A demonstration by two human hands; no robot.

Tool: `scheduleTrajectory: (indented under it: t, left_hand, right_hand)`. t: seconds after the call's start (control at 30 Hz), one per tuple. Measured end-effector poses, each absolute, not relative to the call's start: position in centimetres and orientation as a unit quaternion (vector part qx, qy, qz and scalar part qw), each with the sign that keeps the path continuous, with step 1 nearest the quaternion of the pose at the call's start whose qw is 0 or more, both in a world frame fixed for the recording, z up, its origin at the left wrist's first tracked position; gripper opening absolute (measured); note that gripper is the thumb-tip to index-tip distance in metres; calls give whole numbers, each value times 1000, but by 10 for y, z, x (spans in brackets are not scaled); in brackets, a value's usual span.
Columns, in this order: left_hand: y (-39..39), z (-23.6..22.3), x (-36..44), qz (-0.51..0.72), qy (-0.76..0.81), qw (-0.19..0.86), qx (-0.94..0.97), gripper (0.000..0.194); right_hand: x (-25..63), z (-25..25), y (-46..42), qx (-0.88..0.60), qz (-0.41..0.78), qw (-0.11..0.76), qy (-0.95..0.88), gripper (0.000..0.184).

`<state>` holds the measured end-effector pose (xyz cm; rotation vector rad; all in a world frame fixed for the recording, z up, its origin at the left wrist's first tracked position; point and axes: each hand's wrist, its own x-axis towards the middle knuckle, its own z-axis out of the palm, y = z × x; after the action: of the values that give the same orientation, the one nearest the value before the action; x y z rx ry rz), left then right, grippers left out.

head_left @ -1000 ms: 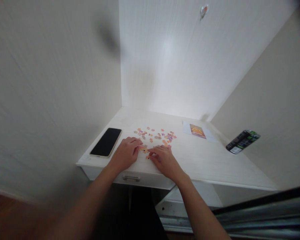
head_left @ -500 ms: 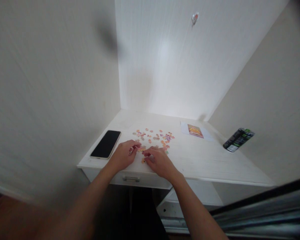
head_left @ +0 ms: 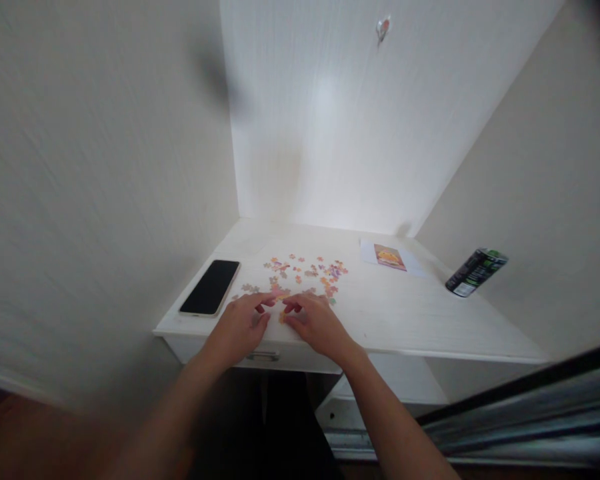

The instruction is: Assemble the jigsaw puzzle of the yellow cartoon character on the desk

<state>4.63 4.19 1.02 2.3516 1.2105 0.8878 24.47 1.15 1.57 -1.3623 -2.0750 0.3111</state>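
Small jigsaw puzzle pieces (head_left: 299, 270) in orange, pink and purple lie scattered over the white desk. My left hand (head_left: 241, 325) is at the near edge of them, thumb and curled fingers apart, with nothing visible between them. Facing it, my right hand (head_left: 316, 321) has a small yellow-orange puzzle piece (head_left: 282, 317) at its thumb and fingertips. Just beyond the fingertips of both hands lies a pinkish cluster of pieces (head_left: 279, 292), partly covered by the fingers; whether these are joined I cannot tell.
A black-screened phone (head_left: 211, 288) lies on the left of the white desk (head_left: 380, 313). At the back right is a paper with a yellow picture (head_left: 390, 257). A dark can (head_left: 475, 272) stands at the right. A drawer handle (head_left: 263, 357) is under the front edge.
My left hand has drawn back slightly left and toward me, uncovering pieces behind it. My right hand has turned a little, and the yellow-orange piece at its fingertips has shifted slightly up and left.
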Motion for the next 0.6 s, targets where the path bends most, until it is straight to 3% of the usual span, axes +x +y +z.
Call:
scheduleTrajectory:
  t: [0.2, 0.33, 0.6]
  left_hand:
    - [38, 14, 49, 294, 410, 213, 837, 37]
    - [44, 10, 54, 285, 417, 179, 844, 25]
    - [45, 11, 60, 265, 438, 192, 837, 24]
  right_hand:
    - [241, 14, 12, -507, 120, 340, -783, 34]
    - [246, 10, 14, -530, 66, 361, -764, 27]
    - [260, 8, 33, -589, -29, 360, -722, 22]
